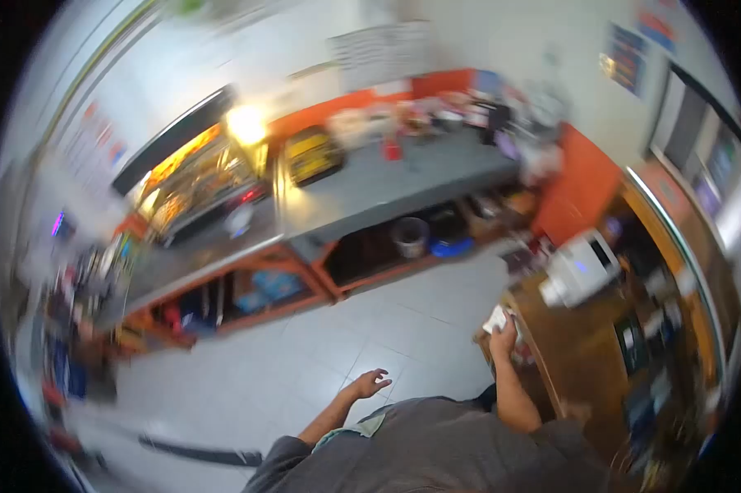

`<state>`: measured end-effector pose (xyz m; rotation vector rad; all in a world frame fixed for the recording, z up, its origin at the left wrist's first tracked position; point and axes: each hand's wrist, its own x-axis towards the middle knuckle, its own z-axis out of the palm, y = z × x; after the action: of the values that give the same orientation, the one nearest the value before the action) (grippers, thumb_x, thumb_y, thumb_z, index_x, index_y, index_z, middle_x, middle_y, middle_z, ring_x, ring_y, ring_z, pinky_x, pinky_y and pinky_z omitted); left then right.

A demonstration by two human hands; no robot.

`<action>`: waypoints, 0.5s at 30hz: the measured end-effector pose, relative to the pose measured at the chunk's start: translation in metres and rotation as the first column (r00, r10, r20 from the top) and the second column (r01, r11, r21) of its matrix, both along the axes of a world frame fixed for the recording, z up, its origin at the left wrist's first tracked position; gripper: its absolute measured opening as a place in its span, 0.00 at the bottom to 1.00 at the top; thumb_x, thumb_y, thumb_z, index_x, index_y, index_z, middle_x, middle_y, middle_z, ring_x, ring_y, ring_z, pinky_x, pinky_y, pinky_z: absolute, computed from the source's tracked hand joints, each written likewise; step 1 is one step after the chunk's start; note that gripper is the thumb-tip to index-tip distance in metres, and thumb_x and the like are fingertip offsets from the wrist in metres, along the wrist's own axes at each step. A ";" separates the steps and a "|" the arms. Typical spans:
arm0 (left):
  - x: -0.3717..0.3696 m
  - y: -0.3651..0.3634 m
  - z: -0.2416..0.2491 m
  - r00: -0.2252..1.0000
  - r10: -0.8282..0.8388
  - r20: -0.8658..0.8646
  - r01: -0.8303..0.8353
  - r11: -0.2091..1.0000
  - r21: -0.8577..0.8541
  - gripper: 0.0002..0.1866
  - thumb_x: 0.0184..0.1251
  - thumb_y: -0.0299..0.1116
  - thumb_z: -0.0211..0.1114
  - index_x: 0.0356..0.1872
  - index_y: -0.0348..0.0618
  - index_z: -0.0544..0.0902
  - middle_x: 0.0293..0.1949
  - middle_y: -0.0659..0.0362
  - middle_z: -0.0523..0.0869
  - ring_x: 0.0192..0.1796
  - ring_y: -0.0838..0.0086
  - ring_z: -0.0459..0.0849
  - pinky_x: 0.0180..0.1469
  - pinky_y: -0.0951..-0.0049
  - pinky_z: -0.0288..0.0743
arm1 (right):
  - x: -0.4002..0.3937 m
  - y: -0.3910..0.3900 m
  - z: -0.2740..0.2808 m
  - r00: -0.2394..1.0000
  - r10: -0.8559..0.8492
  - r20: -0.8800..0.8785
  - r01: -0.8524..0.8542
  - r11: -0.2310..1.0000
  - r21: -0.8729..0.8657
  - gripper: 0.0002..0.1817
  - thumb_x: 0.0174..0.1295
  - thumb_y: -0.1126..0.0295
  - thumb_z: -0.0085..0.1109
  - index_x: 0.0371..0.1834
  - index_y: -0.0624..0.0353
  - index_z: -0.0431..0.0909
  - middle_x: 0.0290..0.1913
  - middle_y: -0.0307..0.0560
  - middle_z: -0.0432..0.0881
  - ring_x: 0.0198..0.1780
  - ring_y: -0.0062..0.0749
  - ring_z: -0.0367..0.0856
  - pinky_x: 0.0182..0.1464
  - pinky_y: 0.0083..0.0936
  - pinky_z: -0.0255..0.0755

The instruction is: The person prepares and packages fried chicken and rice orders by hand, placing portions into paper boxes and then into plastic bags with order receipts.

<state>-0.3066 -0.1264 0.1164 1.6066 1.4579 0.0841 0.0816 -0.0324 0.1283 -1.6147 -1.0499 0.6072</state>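
Note:
My right hand (504, 338) is closed on a small white crumpled piece (495, 319), paper or cloth; blur hides which. It is held beside the left edge of a brown wooden desk (563, 341). Over the tiled floor hangs my left hand (368, 384), empty, its fingers loosely bent and apart. A pale green cloth (362, 430) lies against the dark shirt near my left arm.
A white machine, perhaps a printer (582, 267), stands on the desk. Across the floor runs a grey counter (403, 177) with a lit glass food case (198, 185) and a yellow-black box (313, 154). A clear bucket (411, 237) sits on the shelf below.

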 end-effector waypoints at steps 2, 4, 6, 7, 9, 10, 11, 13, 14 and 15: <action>-0.048 -0.024 -0.006 0.983 0.180 0.046 -0.182 0.983 0.031 0.34 0.64 0.59 0.59 0.61 0.42 0.73 0.54 0.43 0.80 0.57 0.52 0.78 0.58 0.59 0.73 | -0.035 0.023 -0.039 0.993 0.101 0.056 -0.103 0.994 0.033 0.30 0.48 0.88 0.49 0.60 0.68 0.71 0.60 0.60 0.74 0.64 0.50 0.71 0.67 0.35 0.61; -0.087 -0.039 -0.016 0.983 0.184 -0.026 -0.183 0.983 0.013 0.33 0.66 0.58 0.57 0.62 0.43 0.72 0.56 0.44 0.79 0.58 0.53 0.78 0.60 0.59 0.71 | -0.062 0.032 -0.067 0.989 0.145 -0.007 -0.145 0.989 0.009 0.31 0.48 0.88 0.48 0.62 0.68 0.68 0.62 0.62 0.71 0.65 0.52 0.68 0.69 0.34 0.59; -0.111 -0.041 -0.035 0.968 0.252 -0.012 -0.251 0.967 0.029 0.34 0.66 0.59 0.57 0.62 0.43 0.72 0.56 0.44 0.79 0.59 0.53 0.77 0.60 0.59 0.71 | -0.058 0.045 -0.121 0.972 0.212 -0.101 -0.233 0.922 -0.310 0.38 0.43 0.88 0.56 0.65 0.59 0.68 0.65 0.61 0.68 0.66 0.51 0.66 0.68 0.34 0.61; -0.128 -0.039 -0.046 0.967 0.253 -0.011 -0.253 0.967 0.026 0.34 0.66 0.60 0.56 0.63 0.43 0.71 0.57 0.43 0.78 0.59 0.53 0.77 0.61 0.60 0.70 | -0.054 0.046 -0.157 0.957 0.291 -0.013 -0.276 0.889 -0.366 0.41 0.43 0.85 0.60 0.67 0.58 0.65 0.66 0.62 0.66 0.67 0.51 0.64 0.69 0.36 0.60; -0.146 -0.037 -0.041 0.935 0.350 0.056 -0.350 0.937 -0.012 0.36 0.65 0.62 0.55 0.63 0.43 0.71 0.57 0.42 0.78 0.60 0.53 0.76 0.62 0.60 0.69 | -0.042 0.028 -0.221 0.834 0.484 0.266 -0.345 0.833 -0.432 0.45 0.43 0.79 0.67 0.71 0.61 0.59 0.69 0.63 0.61 0.70 0.52 0.60 0.71 0.40 0.55; -0.157 -0.035 -0.041 0.924 0.375 0.076 -0.376 0.927 -0.001 0.36 0.65 0.62 0.55 0.63 0.44 0.71 0.57 0.42 0.78 0.60 0.53 0.76 0.62 0.60 0.69 | -0.045 0.020 -0.213 0.772 0.565 0.290 -0.354 0.762 -0.542 0.43 0.44 0.77 0.66 0.69 0.61 0.60 0.67 0.62 0.62 0.68 0.52 0.61 0.70 0.40 0.56; -0.167 -0.031 -0.047 0.913 0.397 0.098 -0.399 0.917 0.009 0.36 0.65 0.63 0.55 0.63 0.44 0.71 0.57 0.43 0.78 0.60 0.53 0.76 0.62 0.60 0.69 | -0.061 0.016 -0.204 0.713 0.647 0.270 -0.359 0.667 -0.653 0.41 0.45 0.76 0.65 0.67 0.61 0.62 0.66 0.62 0.64 0.67 0.51 0.62 0.68 0.40 0.57; -0.186 -0.024 -0.058 0.865 0.480 0.145 -0.483 0.876 -0.014 0.35 0.65 0.63 0.55 0.62 0.45 0.72 0.55 0.45 0.79 0.56 0.55 0.79 0.57 0.62 0.73 | -0.091 0.021 -0.188 0.603 0.767 0.221 -0.366 0.512 -0.777 0.36 0.46 0.74 0.64 0.64 0.61 0.64 0.62 0.61 0.66 0.64 0.51 0.65 0.65 0.40 0.59; -0.198 -0.019 -0.070 0.812 0.533 0.238 -0.522 0.845 -0.114 0.36 0.65 0.64 0.55 0.62 0.45 0.72 0.54 0.47 0.80 0.55 0.58 0.80 0.55 0.64 0.74 | -0.111 0.033 -0.182 0.540 0.816 0.204 -0.379 0.453 -0.807 0.34 0.47 0.72 0.63 0.62 0.61 0.66 0.61 0.61 0.67 0.62 0.50 0.66 0.64 0.41 0.61; -0.211 -0.015 -0.081 0.745 0.585 0.321 -0.547 0.811 -0.209 0.36 0.64 0.64 0.55 0.63 0.45 0.72 0.52 0.49 0.81 0.53 0.60 0.80 0.53 0.66 0.74 | -0.136 0.049 -0.178 0.473 0.861 0.189 -0.394 0.398 -0.829 0.32 0.48 0.71 0.62 0.61 0.61 0.67 0.59 0.60 0.69 0.60 0.50 0.68 0.63 0.41 0.62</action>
<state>-0.5177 -0.1418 0.0350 0.9394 1.5646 0.6267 -0.0542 0.0167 -0.0494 -2.0646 -2.2819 1.1994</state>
